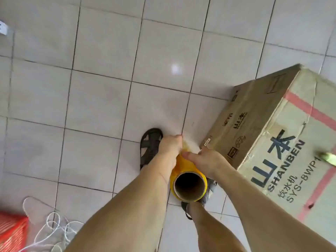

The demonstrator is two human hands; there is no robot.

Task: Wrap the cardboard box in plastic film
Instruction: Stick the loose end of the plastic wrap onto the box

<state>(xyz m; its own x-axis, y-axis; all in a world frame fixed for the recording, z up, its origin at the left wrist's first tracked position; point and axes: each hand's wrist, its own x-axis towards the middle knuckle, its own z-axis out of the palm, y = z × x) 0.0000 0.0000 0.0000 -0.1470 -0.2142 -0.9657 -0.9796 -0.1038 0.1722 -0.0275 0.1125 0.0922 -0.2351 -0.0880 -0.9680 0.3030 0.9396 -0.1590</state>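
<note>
Gripping the roll with both hands, box at 3 o'clock; film's thin and clingy, so I'd pull from the edge.

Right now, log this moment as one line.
stage: starting film | left hand: on roll | right hand: on roll | box: unwrapped
</note>
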